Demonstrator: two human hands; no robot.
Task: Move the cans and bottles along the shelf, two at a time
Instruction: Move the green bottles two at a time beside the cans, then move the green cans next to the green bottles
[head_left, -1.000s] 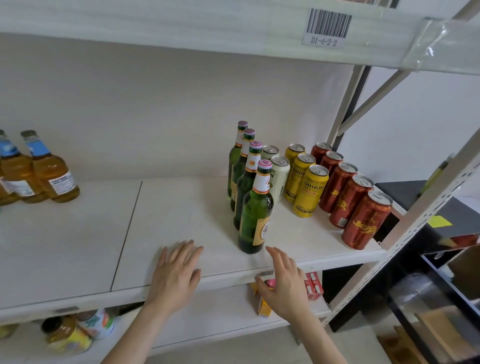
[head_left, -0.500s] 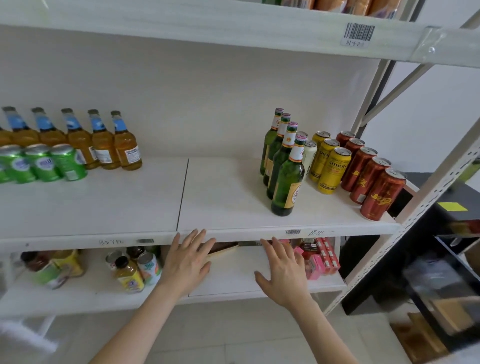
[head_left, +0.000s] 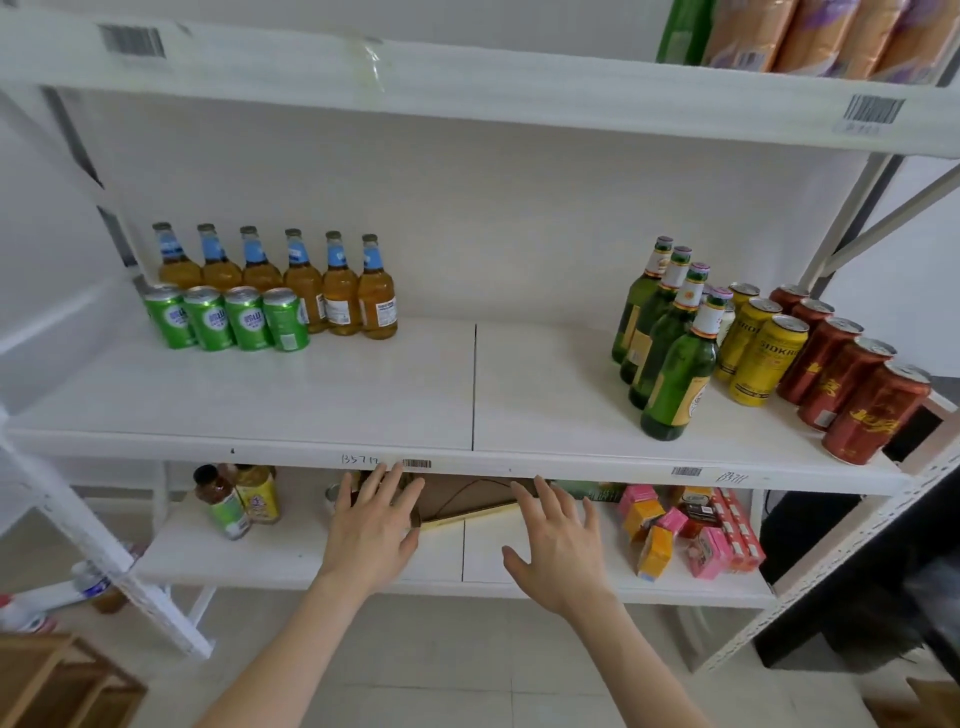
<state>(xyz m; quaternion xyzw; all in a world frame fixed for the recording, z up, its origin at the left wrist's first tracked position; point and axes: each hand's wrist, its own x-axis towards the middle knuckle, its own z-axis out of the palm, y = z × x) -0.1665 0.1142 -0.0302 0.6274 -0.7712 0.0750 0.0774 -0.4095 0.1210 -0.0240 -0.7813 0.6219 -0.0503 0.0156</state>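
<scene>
Hands hover in front of the shelf (head_left: 363, 405), below its front edge: the left hand (head_left: 371, 535) and the right hand (head_left: 558, 551) are both flat, palms forward, fingers (head_left: 384, 480) spread apart and holding nothing. Near the shelf's left back corner stand six amber bottles (head_left: 291, 283) in a row, with four green cans (head_left: 228, 317) just in front of them. Toward the right edge, four green bottles (head_left: 670, 343) stand in a line running from back to front. Just beside them sit yellow cans (head_left: 761, 348), and red cans (head_left: 852, 384) run in a line toward the right front corner. The middle of the shelf lies between the two groups, which are well apart. On the lower shelf (head_left: 291, 556), behind the hands, lie small boxes (head_left: 685, 530) and jars (head_left: 239, 499).
</scene>
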